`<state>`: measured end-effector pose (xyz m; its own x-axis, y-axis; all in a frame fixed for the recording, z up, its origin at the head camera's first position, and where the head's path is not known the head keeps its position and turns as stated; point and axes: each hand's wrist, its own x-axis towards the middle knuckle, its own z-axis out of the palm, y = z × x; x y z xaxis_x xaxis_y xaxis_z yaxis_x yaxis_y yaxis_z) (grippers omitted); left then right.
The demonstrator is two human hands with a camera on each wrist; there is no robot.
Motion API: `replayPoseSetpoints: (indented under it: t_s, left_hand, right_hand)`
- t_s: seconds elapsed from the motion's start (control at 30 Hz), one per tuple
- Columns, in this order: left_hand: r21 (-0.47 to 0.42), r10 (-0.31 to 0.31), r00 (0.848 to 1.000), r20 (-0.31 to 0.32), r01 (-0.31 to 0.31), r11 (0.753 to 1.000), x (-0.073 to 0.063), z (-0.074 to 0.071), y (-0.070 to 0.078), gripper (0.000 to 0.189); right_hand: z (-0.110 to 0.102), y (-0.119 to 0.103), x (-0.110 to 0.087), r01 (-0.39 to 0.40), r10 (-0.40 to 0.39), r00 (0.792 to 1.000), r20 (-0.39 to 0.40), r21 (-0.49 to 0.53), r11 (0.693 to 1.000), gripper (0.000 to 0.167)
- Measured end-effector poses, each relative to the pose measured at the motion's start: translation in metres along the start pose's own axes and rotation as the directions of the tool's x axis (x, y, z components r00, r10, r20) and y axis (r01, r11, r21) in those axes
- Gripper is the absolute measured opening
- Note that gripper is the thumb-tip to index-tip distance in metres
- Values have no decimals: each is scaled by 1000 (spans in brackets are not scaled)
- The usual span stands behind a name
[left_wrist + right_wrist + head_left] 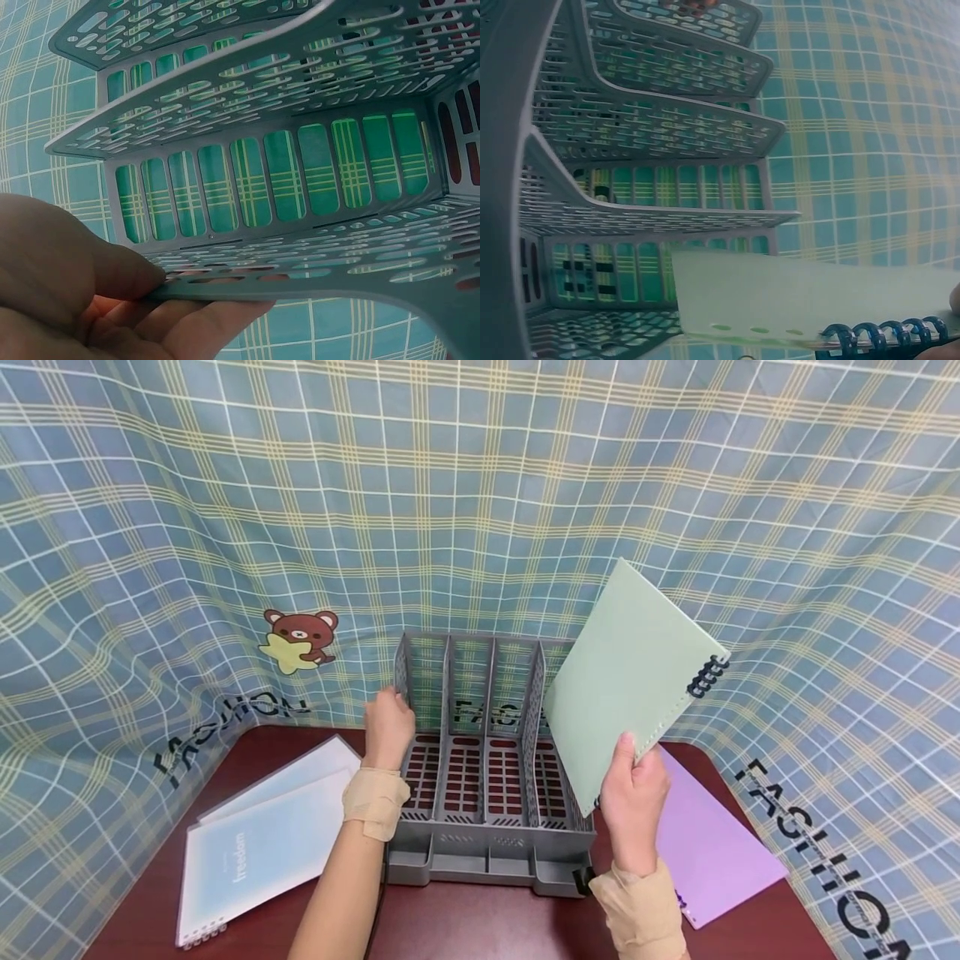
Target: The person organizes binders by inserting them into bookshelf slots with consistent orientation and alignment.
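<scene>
A grey desktop file organizer [495, 842] with upright perforated dividers stands in the middle of the table. My left hand [388, 727] grips the top edge of its left side panel [322, 262], thumb inside and fingers outside in the left wrist view. My right hand [633, 802] holds a pale green notebook [630, 668] with black ring binding by its bound edge, thumb on the cover. The notebook is tilted, and its lower corner overlaps the rightmost compartment in the head view. The right wrist view has the green cover [817, 289] at that compartment's mouth, beside the divider [667, 216].
Two pale blue and white notebooks [262, 852] overlap on the table at left. A purple notebook [712, 843] lies at right, partly behind my right forearm. Small front trays [457, 862] line the organizer. Plaid cloth [480, 510] hangs behind and on both sides.
</scene>
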<state>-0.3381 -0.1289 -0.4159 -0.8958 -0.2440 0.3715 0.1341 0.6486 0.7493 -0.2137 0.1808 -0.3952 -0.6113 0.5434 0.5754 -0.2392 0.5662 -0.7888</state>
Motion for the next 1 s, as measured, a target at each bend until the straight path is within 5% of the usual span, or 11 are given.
replayPoseSetpoints:
  t_s: [1.0]
  left_hand:
    - [55, 41, 999, -30, -39, 998, 2, 1, 1, 34]
  right_hand:
    - [28, 22, -15, -49, 49, 998, 49, -19, 999, 42]
